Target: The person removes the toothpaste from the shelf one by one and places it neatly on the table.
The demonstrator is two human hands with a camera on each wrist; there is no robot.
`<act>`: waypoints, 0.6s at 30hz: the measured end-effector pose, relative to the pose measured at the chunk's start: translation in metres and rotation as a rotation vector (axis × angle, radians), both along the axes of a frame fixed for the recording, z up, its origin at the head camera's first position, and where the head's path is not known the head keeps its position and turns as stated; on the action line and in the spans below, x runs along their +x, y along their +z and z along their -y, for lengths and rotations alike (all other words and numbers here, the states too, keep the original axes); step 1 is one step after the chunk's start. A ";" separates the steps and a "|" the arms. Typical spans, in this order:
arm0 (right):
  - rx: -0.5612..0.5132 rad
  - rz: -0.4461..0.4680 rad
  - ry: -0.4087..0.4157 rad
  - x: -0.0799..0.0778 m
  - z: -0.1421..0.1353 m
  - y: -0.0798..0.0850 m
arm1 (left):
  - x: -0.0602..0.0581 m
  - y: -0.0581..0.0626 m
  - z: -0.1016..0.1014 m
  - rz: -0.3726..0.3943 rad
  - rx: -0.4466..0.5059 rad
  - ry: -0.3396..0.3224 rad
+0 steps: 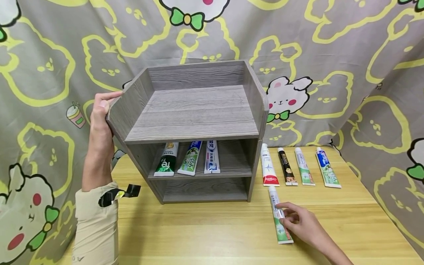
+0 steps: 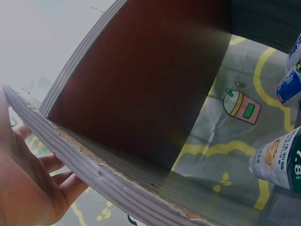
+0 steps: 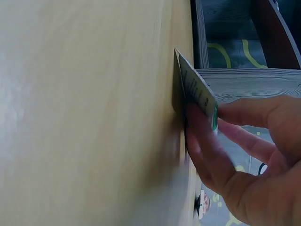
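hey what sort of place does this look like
Probably a makeshift, curtained-off work corner indoors: cartoon-print curtains hang around a wooden table with a small grey shelf unit and several toothpaste tubes.

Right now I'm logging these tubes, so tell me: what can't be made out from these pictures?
- Head view: the far end of the dark green tube, hidden under the shelf's top board.
- Head view: fine print on the black tube, too small.
- Left wrist view: the rest of the blue tube, cut by the right edge.
- Right wrist view: the held tube's lettering, blurred and partly covered by the right hand.
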State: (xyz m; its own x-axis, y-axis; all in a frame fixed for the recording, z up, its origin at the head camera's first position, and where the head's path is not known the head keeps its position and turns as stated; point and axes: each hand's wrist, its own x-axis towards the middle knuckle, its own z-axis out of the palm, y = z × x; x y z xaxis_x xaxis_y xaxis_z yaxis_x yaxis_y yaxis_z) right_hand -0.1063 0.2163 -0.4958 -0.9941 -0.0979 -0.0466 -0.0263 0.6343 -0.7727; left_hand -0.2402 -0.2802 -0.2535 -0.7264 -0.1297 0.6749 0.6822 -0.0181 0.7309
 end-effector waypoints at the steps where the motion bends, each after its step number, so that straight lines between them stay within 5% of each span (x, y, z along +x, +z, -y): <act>1: 0.016 -0.017 0.002 0.000 0.000 0.000 | 0.000 0.000 0.000 -0.001 -0.003 0.001; 7: 0.125 -0.115 0.000 0.002 0.001 -0.002 | 0.001 0.003 -0.001 -0.004 -0.030 0.017; 18: 0.126 -0.094 -0.001 0.003 0.001 -0.001 | 0.003 0.000 0.000 0.017 -0.011 0.003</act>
